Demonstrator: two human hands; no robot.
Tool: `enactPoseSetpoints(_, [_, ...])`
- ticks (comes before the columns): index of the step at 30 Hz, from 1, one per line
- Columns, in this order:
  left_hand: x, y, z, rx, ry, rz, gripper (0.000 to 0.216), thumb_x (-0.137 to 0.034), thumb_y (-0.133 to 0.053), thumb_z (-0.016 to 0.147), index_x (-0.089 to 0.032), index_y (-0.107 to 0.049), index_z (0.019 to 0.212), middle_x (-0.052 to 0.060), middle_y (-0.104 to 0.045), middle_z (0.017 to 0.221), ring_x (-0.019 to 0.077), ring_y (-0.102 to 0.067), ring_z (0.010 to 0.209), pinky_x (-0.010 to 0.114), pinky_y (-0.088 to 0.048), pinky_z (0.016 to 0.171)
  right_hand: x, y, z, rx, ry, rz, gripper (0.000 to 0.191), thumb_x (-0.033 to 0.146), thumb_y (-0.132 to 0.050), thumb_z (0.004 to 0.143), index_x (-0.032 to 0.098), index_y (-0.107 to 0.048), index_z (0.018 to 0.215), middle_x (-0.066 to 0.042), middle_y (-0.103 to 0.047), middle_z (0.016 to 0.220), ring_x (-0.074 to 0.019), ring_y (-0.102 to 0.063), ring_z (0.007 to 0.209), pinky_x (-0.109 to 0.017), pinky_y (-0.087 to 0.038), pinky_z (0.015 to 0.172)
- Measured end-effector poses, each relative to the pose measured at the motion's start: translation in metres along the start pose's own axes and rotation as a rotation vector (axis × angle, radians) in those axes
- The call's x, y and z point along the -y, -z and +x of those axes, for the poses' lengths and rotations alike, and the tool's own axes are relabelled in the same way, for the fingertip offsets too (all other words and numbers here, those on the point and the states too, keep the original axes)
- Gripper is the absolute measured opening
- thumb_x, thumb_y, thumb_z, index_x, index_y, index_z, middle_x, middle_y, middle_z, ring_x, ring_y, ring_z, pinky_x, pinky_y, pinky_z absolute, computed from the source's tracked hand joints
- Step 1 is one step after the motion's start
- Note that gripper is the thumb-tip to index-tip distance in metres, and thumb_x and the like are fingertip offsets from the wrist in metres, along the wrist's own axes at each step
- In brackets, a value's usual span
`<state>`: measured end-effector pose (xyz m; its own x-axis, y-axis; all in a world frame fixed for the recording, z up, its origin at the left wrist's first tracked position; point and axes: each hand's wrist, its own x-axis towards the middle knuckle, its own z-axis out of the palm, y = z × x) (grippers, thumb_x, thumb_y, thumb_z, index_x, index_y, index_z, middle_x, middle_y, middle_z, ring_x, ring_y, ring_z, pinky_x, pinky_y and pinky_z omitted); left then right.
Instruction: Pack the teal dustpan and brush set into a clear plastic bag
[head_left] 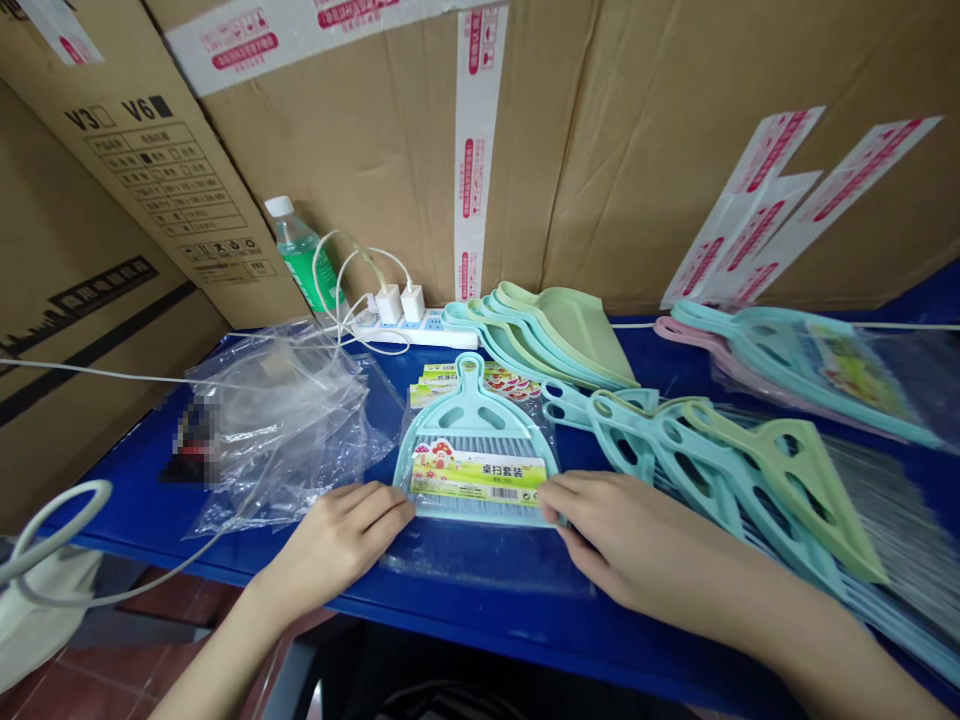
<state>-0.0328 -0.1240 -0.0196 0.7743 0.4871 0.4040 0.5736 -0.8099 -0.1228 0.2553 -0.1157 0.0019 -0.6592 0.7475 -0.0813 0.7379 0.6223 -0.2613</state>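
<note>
A light blue mini dustpan-and-brush set (475, 432) lies flat on the blue table (480, 620) inside a clear plastic bag (487, 560), with a green and yellow label card (478, 478) across its front. My left hand (341, 540) rests palm down at the set's lower left corner, fingertips touching the bag. At the lower right corner, my right hand (622, 545) pinches the edge of the set and bag with thumb and fingers.
A pile of clear bags (277, 420) lies to the left. Loose brushes (720, 470) fan out on the right, stacked dustpans (555, 335) behind, bagged sets (810, 370) far right. A power strip (409, 322), water bottle (304, 255) and cardboard boxes (637, 140) line the back.
</note>
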Motion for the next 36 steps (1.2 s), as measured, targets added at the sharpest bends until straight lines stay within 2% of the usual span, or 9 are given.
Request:
enactPoseSetpoints(6, [0.001, 0.002, 0.002, 0.023, 0.027, -0.038, 0.026, -0.014, -0.034, 0.100, -0.014, -0.060, 0.097, 0.004, -0.068, 0.084, 0.0153, -0.066, 0.074, 0.027, -0.056, 0.065, -0.001, 0.004, -0.001, 0.025, 0.002, 0.059, 0.020, 0.004, -0.046, 0.084, 0.019, -0.058, 0.082, -0.003, -0.066, 0.081, -0.0191, -0.062, 0.071, -0.031, -0.042, 0.063])
enactPoseSetpoints(12, [0.002, 0.003, 0.001, 0.038, 0.033, -0.046, 0.026, -0.014, -0.035, 0.100, -0.015, -0.060, 0.097, 0.005, -0.067, 0.084, 0.0161, -0.065, 0.072, 0.027, -0.055, 0.064, -0.004, 0.004, -0.002, 0.047, -0.012, 0.085, 0.016, 0.007, -0.050, 0.084, 0.021, -0.056, 0.078, -0.001, -0.065, 0.079, -0.0200, -0.062, 0.072, -0.032, -0.043, 0.063])
enactPoseSetpoints(19, [0.002, 0.005, 0.003, 0.110, 0.036, -0.029, 0.028, -0.011, -0.033, 0.098, -0.017, -0.060, 0.093, 0.005, -0.065, 0.088, 0.0159, -0.062, 0.072, 0.026, -0.052, 0.061, -0.003, 0.000, 0.001, 0.014, -0.046, 0.066, 0.018, 0.015, -0.051, 0.091, 0.020, -0.061, 0.076, -0.001, -0.068, 0.077, -0.0204, -0.065, 0.071, -0.031, -0.042, 0.062])
enactPoseSetpoints(22, [0.002, 0.005, 0.004, 0.144, 0.003, -0.009, 0.033, -0.007, -0.031, 0.096, -0.018, -0.060, 0.106, 0.004, -0.063, 0.085, 0.0160, -0.060, 0.070, 0.026, -0.051, 0.058, 0.001, -0.006, 0.008, -0.045, -0.086, -0.035, 0.024, 0.016, -0.051, 0.091, 0.020, -0.064, 0.070, -0.002, -0.069, 0.069, -0.0210, -0.066, 0.065, -0.030, -0.038, 0.056])
enactPoseSetpoints(25, [0.001, 0.006, 0.005, 0.177, -0.016, 0.017, 0.040, -0.005, -0.031, 0.095, -0.019, -0.057, 0.120, 0.003, -0.061, 0.080, 0.0159, -0.058, 0.066, 0.026, -0.052, 0.057, 0.005, -0.010, 0.013, -0.048, -0.146, -0.149, 0.029, 0.022, -0.059, 0.088, 0.020, -0.061, 0.060, -0.001, -0.067, 0.059, -0.0210, -0.064, 0.056, -0.029, -0.031, 0.050])
enactPoseSetpoints(29, [-0.001, 0.007, 0.006, 0.194, -0.015, 0.017, 0.038, -0.006, -0.032, 0.096, -0.018, -0.059, 0.120, 0.003, -0.060, 0.079, 0.0166, -0.057, 0.066, 0.026, -0.051, 0.056, 0.008, -0.011, 0.015, -0.088, -0.152, -0.197, 0.033, 0.026, -0.065, 0.085, 0.020, -0.056, 0.053, 0.000, -0.065, 0.054, -0.0201, -0.063, 0.052, -0.028, -0.027, 0.047])
enactPoseSetpoints(32, [-0.004, 0.008, 0.005, 0.198, -0.015, 0.031, 0.035, -0.009, -0.033, 0.096, -0.016, -0.059, 0.119, 0.004, -0.061, 0.079, 0.0178, -0.057, 0.066, 0.028, -0.050, 0.055, 0.008, -0.010, 0.014, -0.153, -0.109, -0.184, 0.027, 0.022, -0.069, 0.081, 0.021, -0.055, 0.058, 0.001, -0.064, 0.056, -0.0191, -0.062, 0.052, -0.028, -0.033, 0.048])
enactPoseSetpoints(34, [-0.007, 0.008, 0.004, 0.211, -0.010, 0.045, 0.034, -0.010, -0.035, 0.096, -0.014, -0.059, 0.119, 0.004, -0.062, 0.080, 0.0181, -0.057, 0.067, 0.029, -0.051, 0.056, 0.008, -0.008, 0.014, -0.198, -0.039, -0.138, 0.015, 0.014, -0.070, 0.078, 0.020, -0.059, 0.069, 0.001, -0.067, 0.066, -0.0191, -0.064, 0.060, -0.029, -0.041, 0.054])
enactPoseSetpoints(36, [-0.010, 0.008, 0.003, 0.218, -0.008, 0.057, 0.033, -0.010, -0.035, 0.096, -0.014, -0.059, 0.120, 0.005, -0.064, 0.081, 0.0180, -0.057, 0.068, 0.029, -0.051, 0.058, 0.009, -0.008, 0.013, -0.211, 0.059, -0.063, 0.014, 0.007, -0.064, 0.080, 0.020, -0.062, 0.085, -0.001, -0.071, 0.081, -0.0197, -0.066, 0.073, -0.030, -0.048, 0.065])
